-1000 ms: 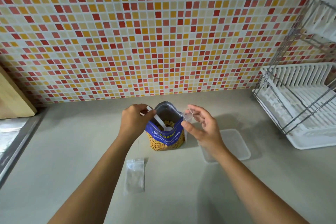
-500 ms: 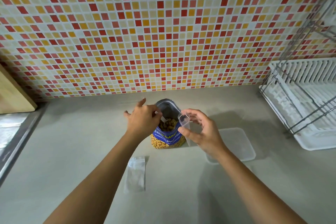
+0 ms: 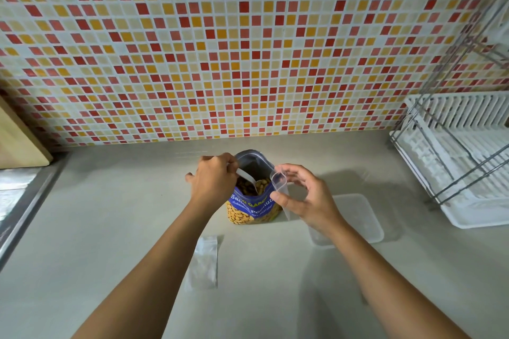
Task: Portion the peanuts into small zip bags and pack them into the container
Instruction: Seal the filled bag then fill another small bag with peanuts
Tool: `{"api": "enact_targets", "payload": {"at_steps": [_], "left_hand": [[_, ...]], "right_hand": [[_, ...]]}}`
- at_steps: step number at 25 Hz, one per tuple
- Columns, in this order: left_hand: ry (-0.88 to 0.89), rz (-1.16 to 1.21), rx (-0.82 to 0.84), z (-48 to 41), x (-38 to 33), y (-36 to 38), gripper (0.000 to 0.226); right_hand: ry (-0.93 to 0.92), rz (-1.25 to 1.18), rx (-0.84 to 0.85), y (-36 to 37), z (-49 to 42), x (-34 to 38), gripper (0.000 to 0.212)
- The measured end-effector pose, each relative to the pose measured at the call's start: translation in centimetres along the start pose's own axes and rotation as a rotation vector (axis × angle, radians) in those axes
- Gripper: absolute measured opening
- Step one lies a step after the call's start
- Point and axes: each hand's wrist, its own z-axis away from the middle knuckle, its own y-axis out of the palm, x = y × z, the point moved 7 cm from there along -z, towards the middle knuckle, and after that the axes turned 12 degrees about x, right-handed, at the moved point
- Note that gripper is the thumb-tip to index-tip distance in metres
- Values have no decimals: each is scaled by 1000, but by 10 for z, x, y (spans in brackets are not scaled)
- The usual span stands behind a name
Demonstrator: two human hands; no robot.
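Note:
A blue and yellow peanut pouch [image 3: 252, 210] stands open on the grey counter [image 3: 110, 228], with peanuts [image 3: 261, 184] visible inside. My left hand [image 3: 213, 177] grips a white plastic spoon [image 3: 249, 177] whose bowl is down in the pouch among the peanuts. My right hand [image 3: 305, 195] pinches a small clear zip bag [image 3: 279, 186] held open right beside the pouch's right rim. A second small zip bag [image 3: 205, 261] lies flat on the counter in front of the pouch. A clear plastic container [image 3: 358, 217] sits on the counter to the right, partly behind my right wrist.
A white dish rack [image 3: 462, 162] with metal wire frame fills the right side. A wooden board [image 3: 16, 143] leans at the far left above a steel sink edge [image 3: 24, 201]. A mosaic tiled wall [image 3: 248, 49] backs the counter.
The spoon went deeper into the pouch and my left hand shifted over its left rim. My right hand brought the open zip bag closer to the pouch mouth.

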Motion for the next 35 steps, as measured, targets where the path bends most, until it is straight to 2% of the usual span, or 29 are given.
{"api": "enact_targets", "payload": {"at_steps": [7, 11, 19, 23, 28, 32, 35], "left_hand": [[9, 141, 31, -4, 10, -10, 15], [8, 243, 25, -2, 13, -18, 18], [-36, 489, -3, 3, 32, -32, 22], [-65, 488, -29, 5, 46, -46, 21], [-52, 552, -63, 8, 45, -73, 21], [9, 551, -74, 12, 24, -96, 20], [93, 402, -69, 18, -4, -104, 19]], "right_hand": [[-10, -14, -23, 1, 3, 5, 55], [-7, -12, -25, 1, 6, 8, 56], [-85, -5, -209, -15, 10, 21, 57], [-143, 131, -208, -10, 5, 36, 59], [-95, 403, -203, 3, -2, 45, 55], [-98, 427, -222, 8, -7, 54, 53], [-113, 402, -234, 12, -11, 60, 50]]}}
